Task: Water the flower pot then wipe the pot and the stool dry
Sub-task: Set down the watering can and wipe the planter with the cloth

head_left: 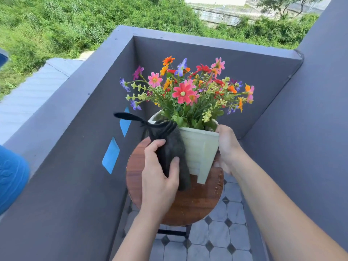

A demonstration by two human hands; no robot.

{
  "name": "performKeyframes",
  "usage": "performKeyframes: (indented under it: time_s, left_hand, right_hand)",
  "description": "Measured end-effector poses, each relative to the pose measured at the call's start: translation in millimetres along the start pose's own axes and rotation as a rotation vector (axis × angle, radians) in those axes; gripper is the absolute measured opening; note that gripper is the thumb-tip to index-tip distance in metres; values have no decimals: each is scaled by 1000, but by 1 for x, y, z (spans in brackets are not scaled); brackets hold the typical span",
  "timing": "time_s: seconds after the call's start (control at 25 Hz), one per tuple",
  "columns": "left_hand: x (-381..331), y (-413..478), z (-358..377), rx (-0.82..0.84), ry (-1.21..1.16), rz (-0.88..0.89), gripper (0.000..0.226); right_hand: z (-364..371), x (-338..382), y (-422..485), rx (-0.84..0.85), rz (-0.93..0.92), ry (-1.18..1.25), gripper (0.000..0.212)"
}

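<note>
Wiping the flower pot, a hand on either side
The flower pot [199, 149] stands roughly upright on the stool [194, 204] straight ahead, between my hands; my left hand [160, 176] grips the dark cloth [169, 147] against its left face, and my right hand [227, 147] clasps its right edge

The pot [199, 147] is over the back part of the stool [188, 204]. It is hard to tell if its feet touch the seat. The flowers [184, 91] stand in the pot and spread out above it. The cloth [169, 144] hangs over the pot's left rim. The left hand [160, 174] holds the cloth against the pot's left side. The right hand [226, 147] holds the pot's right side. The stool stands on the floor [216, 238] in a corner. A wall [75, 166] is to its left, with more wall behind and to the right. Two tape pieces [111, 155] are on the left wall.
</note>
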State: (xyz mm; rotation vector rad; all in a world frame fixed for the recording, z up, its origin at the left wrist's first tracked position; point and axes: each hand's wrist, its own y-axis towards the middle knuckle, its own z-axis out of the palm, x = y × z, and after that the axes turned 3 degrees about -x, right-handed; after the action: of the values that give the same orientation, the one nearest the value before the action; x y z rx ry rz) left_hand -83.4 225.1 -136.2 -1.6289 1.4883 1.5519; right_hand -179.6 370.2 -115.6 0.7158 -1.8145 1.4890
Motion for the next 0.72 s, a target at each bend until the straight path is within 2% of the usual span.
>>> performKeyframes:
  time_s: [0.04, 0.12, 0.24, 0.32, 0.44, 0.56, 0.64, 0.72]
  left_hand:
    - [8, 0, 4, -69, 128, 39, 40]
    - [15, -2, 13, -167, 329, 16, 40]
    - [13, -9, 31, -161, 518, -44, 53]
    - [23, -7, 39, -135, 580, -2, 58]
    - [52, -13, 47, -186, 644, 193, 45]
    - [63, -32, 45, -46, 724, 438, 50]
    - [54, -21, 38, -65, 713, 448, 55]
    - [34, -1, 36, -163, 661, 368, 53]
  right_hand:
    - [-1, -2, 2, -6, 4, -6, 41]
    - [-2, -3, 6, -10, 2, -15, 54]
    - [-4, -1, 7, -18, 1, -30, 69]
    - [-4, -3, 9, -12, -4, -45, 66]
    - [-6, -3, 11, 1, -7, -57, 57]
    - [-6, 1, 5, 13, 11, -88, 56]
    - [-8, 5, 0, 42, -3, -93, 48]
    - [-8, 6, -6, 71, 2, -91, 39]
